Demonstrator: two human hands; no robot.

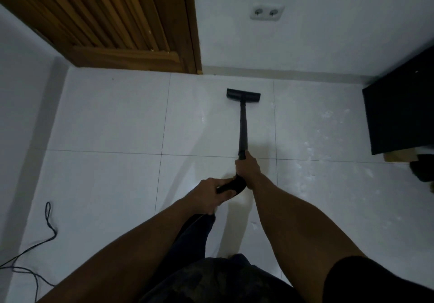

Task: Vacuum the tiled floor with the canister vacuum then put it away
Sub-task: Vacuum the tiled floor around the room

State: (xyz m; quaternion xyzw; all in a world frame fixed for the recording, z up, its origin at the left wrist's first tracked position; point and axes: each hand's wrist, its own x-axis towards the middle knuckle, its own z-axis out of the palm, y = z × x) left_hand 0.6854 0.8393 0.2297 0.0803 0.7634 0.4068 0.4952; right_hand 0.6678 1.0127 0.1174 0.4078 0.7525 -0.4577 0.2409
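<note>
We are clamping right hand fingers round the wand, left hand fingers on the handle just behind; probably stiff, light.

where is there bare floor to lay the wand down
Bare tiles lie left of the wand, between the wooden door and the cable. Right of it is crowded: white debris up to the black cabinet.

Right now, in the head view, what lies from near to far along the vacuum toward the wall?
Left hand on the hose handle → right hand gripping the wand → floor nozzle → skirting → wall socket.
</note>
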